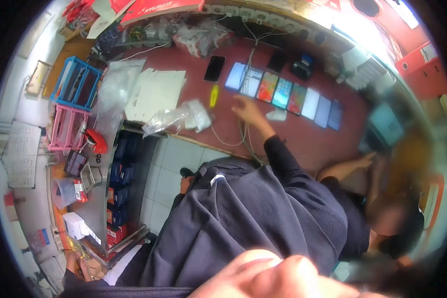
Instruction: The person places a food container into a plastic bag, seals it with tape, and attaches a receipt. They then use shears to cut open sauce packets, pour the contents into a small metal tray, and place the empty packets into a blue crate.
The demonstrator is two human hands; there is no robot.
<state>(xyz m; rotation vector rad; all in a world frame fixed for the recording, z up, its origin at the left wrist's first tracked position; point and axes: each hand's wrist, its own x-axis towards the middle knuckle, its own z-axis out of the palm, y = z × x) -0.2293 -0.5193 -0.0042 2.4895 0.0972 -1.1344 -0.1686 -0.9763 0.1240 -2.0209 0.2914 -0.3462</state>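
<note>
My right hand point(248, 110) reaches over the dark red tabletop point(228, 124), its fingers apart and nothing visible in them. Left of it lies a yellow marker-like item point(214, 96), and beyond that a dark-screened phone point(214, 68). A row of phones with lit screens runs rightward from above the hand, among them a red-and-green one point(267, 87) and one showing app icons point(282, 93). A small pale packet point(276, 114) lies just right of the hand. My left hand point(185, 184) hangs low beside my body, partly hidden, near a small black object point(186, 172).
Clear plastic bags point(181, 117) and white sheets point(156, 94) cover the table's left part. White cables point(246, 134) cross the tabletop. Another person's arm point(347, 168) rests at the right edge. A shelf of boxes point(118, 193) stands left, with another person's hand point(73, 260) lower left.
</note>
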